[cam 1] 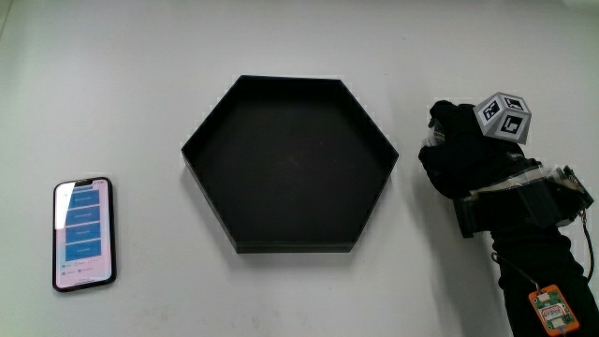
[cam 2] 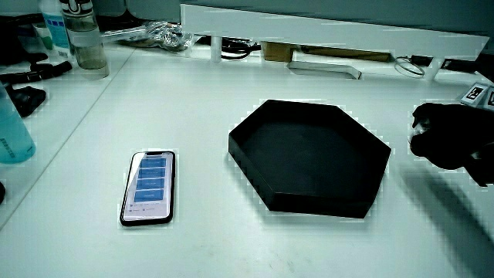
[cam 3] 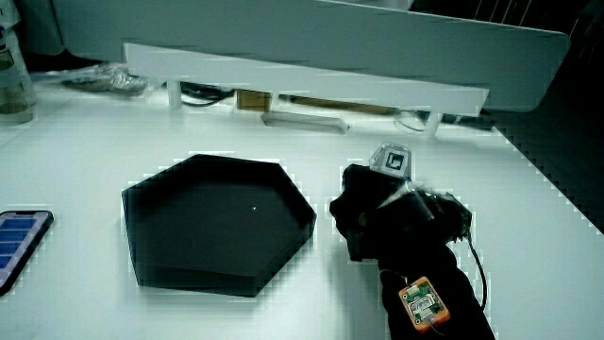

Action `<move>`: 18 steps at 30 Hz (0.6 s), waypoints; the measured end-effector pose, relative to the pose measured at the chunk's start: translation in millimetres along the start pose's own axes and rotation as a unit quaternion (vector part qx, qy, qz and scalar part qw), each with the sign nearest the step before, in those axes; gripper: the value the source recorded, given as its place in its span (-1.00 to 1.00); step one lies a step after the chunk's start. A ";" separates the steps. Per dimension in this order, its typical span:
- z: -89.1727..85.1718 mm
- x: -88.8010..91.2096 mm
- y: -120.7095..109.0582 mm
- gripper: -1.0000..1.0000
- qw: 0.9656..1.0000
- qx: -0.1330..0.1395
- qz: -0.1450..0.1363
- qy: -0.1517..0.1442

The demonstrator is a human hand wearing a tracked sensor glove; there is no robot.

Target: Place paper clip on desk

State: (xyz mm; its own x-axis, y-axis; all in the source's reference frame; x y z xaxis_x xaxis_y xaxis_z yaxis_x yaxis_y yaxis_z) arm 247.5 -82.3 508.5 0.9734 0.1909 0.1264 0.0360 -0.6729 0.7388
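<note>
The gloved hand (cam 1: 459,154) rests on the white table (cam 1: 122,103) beside the black hexagonal tray (cam 1: 192,154), with the patterned cube (cam 1: 503,116) on its back. Its fingers are curled and point toward the tray. A small pale glint of the paper clip (cam 1: 430,141) shows at the fingertips; most of the clip is hidden by the glove. In both side views the hand (cam 2: 448,143) (cam 3: 377,222) sits low on the table next to the tray (cam 2: 255,166) (cam 3: 142,260). Nothing is visible inside the tray.
A smartphone (cam 1: 83,234) with a lit screen lies flat on the table, with the tray between it and the hand. A low white partition (cam 2: 309,31) runs along the table's edge farthest from the person. Bottles (cam 2: 83,38) stand near one end of the partition.
</note>
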 end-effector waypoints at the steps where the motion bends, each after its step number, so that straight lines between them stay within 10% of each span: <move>1: -1.7 0.3 -1.1 0.00 1.000 -0.003 0.001 0.003; 18: -46.7 34.5 13.2 0.00 0.998 -0.035 -0.049 0.026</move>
State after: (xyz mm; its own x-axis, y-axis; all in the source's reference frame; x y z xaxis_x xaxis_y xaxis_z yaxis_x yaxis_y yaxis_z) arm 271.0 -51.2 553.4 0.9530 0.2910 0.0849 0.1120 -0.5984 0.7933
